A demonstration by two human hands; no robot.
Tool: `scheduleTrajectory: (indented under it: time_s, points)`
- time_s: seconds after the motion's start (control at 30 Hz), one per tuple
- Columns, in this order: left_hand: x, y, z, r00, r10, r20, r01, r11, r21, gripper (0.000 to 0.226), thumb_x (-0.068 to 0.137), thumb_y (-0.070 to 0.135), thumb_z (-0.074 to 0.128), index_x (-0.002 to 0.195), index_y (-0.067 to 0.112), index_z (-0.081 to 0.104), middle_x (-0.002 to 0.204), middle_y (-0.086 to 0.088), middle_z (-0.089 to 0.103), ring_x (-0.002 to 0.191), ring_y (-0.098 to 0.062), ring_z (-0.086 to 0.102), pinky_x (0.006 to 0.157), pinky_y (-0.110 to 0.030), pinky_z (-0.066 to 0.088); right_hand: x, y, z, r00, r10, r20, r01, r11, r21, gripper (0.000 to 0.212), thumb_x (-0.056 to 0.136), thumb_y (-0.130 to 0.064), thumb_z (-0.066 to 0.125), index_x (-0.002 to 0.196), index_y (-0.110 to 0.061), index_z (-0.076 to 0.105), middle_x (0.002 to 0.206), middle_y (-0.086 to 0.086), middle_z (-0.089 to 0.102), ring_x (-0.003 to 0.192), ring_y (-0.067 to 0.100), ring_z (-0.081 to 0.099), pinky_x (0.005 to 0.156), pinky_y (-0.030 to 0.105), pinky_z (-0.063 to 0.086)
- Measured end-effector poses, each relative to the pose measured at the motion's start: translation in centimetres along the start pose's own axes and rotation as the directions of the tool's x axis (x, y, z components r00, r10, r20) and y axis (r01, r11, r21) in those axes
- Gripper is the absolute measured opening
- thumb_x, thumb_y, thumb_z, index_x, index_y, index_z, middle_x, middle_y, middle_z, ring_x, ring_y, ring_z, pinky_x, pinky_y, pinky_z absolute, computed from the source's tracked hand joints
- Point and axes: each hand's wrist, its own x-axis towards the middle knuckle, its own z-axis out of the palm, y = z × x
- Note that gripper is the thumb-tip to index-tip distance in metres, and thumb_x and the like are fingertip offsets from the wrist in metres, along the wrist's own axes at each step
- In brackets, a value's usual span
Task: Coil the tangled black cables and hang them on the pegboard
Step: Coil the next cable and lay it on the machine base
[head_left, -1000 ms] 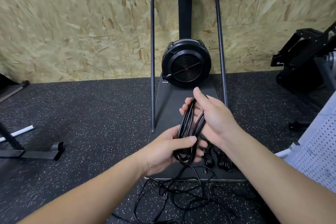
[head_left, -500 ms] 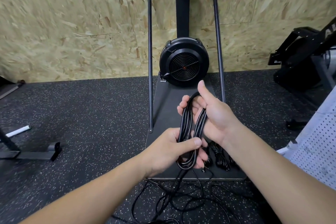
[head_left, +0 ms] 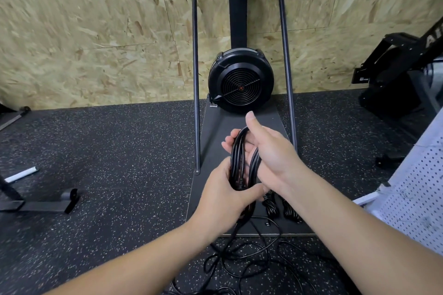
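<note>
While both hands work in front of the machine, the coil (head_left: 239,165) of black cable stands upright between them, above the near half of the platform (head_left: 215,132). The right hand (head_left: 271,158) has the top of the coil looped over its palm, fingers curled round the strands and thumb sticking up. The left hand (head_left: 225,196) grips the bottom of the coil, thumb pressed across the front of the strands and fingers wrapped behind. From under that hand a loose length drops to the floor (head_left: 107,175) and runs into a tangle (head_left: 242,254) of cable lying just off the platform's near edge. Two wound bundles (head_left: 280,208) lie side by side near the platform's near right corner, partly hidden by the right wrist. At the platform's far edge sits the round black fan housing (head_left: 241,84), with a tall tube frame (head_left: 195,79) rising on either side and a monitor at the top against the chipboard wall (head_left: 96,31). A white pegboard (head_left: 417,189) leans in at the right edge of the floor, and another black machine (head_left: 395,74) stands beyond it
</note>
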Motion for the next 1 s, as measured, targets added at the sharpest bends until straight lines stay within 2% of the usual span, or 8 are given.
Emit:
scheduleTrajectory:
  time_s: [0.1, 0.23, 0.37, 0.57, 0.67, 0.73, 0.87, 1.0]
  points:
    - [0.3, 0.6, -0.7, 0.987, -0.057, 0.153, 0.078, 0.988, -0.135, 0.026, 0.093, 0.007, 0.086, 0.107, -0.004, 0.066, 0.092, -0.019, 0.08, 0.078, -0.037, 0.079, 0.083, -0.05, 0.066, -0.1, -0.8, -0.5, 0.994, 0.09, 0.069, -0.096, 0.991, 0.096, 0.058, 0.104, -0.048, 0.068, 0.108, 0.01, 0.068, 0.099, 0.018, 0.072, 0.1, 0.032, 0.08, 0.093, 0.043, 0.066]
    - [0.4, 0.2, -1.1, 0.918, -0.116, 0.38, 0.236, 0.928, -0.287, 0.021, 0.105, 0.016, 0.073, 0.105, -0.005, 0.07, 0.086, -0.018, 0.067, 0.076, -0.028, 0.063, 0.079, -0.035, 0.056, -1.0, -1.6, -0.2, 0.987, 0.062, 0.149, -0.072, 0.996, 0.057, 0.069, 0.108, -0.051, 0.056, 0.056, -0.009, 0.075, 0.096, 0.014, 0.073, 0.104, 0.029, 0.079, 0.097, 0.044, 0.065]
    - [0.0, -0.3, -0.8, 0.829, -0.086, 0.552, 0.376, 0.816, -0.439, 0.021, 0.112, 0.023, 0.062, 0.112, 0.002, 0.065, 0.108, -0.027, 0.069, 0.098, -0.039, 0.072, 0.103, -0.062, 0.056, -1.1, -1.7, -0.5, 0.966, 0.064, 0.252, -0.057, 0.998, -0.033, 0.067, 0.108, -0.052, 0.051, 0.079, 0.001, 0.08, 0.107, 0.02, 0.077, 0.121, 0.036, 0.075, 0.111, 0.05, 0.056]
    - [0.4, 0.1, -1.0, 0.895, -0.114, 0.431, 0.312, 0.851, -0.422, 0.04, 0.118, 0.029, 0.049, 0.128, -0.008, 0.059, 0.08, -0.008, 0.049, 0.064, -0.018, 0.041, 0.064, -0.035, 0.043, -0.1, -2.0, -2.1, 0.957, 0.031, 0.288, 0.013, 0.989, -0.149, 0.053, 0.112, -0.054, 0.046, 0.08, -0.012, 0.047, 0.137, 0.024, 0.073, 0.134, 0.037, 0.069, 0.116, 0.051, 0.051]
    - [1.0, 0.0, -1.5, 0.919, -0.114, 0.377, 0.286, 0.852, -0.439, 0.033, 0.117, 0.032, 0.05, 0.119, 0.002, 0.063, 0.078, -0.004, 0.045, 0.063, -0.016, 0.037, 0.061, -0.031, 0.04, 0.9, -1.1, -3.1, 0.953, 0.111, 0.282, -0.051, 0.976, -0.212, 0.073, 0.106, -0.069, 0.048, 0.119, 0.001, 0.064, 0.142, 0.027, 0.069, 0.13, 0.039, 0.069, 0.079, 0.041, 0.061]
    - [1.5, -0.1, -1.9, 0.936, -0.111, 0.334, 0.262, 0.854, -0.45, 0.026, 0.116, 0.033, 0.051, 0.117, 0.009, 0.06, 0.077, -0.003, 0.045, 0.063, -0.015, 0.037, 0.061, -0.031, 0.04, 1.2, -0.1, -3.9, 0.953, 0.193, 0.234, -0.121, 0.949, -0.292, 0.085, 0.105, -0.076, 0.041, 0.135, 0.001, 0.062, 0.132, 0.025, 0.073, 0.107, 0.032, 0.071, 0.085, 0.042, 0.055]
    - [2.7, -0.1, -2.8, 0.968, -0.123, 0.218, 0.221, 0.829, -0.514, 0.026, 0.117, 0.033, 0.049, 0.115, 0.009, 0.059, 0.077, -0.003, 0.043, 0.063, -0.016, 0.037, 0.061, -0.031, 0.04, 1.2, 2.7, -5.2, 0.946, 0.3, 0.123, -0.22, 0.874, -0.433, 0.05, 0.12, -0.038, 0.036, 0.12, 0.0, 0.069, 0.106, 0.019, 0.078, 0.093, 0.031, 0.077, 0.1, 0.05, 0.058]
    - [3.9, -0.3, -3.8, 0.983, -0.138, 0.117, 0.181, 0.796, -0.577, 0.024, 0.116, 0.036, 0.052, 0.113, 0.013, 0.057, 0.078, -0.001, 0.044, 0.065, -0.015, 0.04, 0.066, -0.033, 0.038, 0.4, 4.8, -5.6, 0.803, 0.538, 0.255, -0.182, 0.63, -0.755, 0.04, 0.101, 0.003, 0.057, 0.137, -0.011, 0.066, 0.129, 0.003, 0.08, 0.127, 0.017, 0.072, 0.119, 0.043, 0.048]
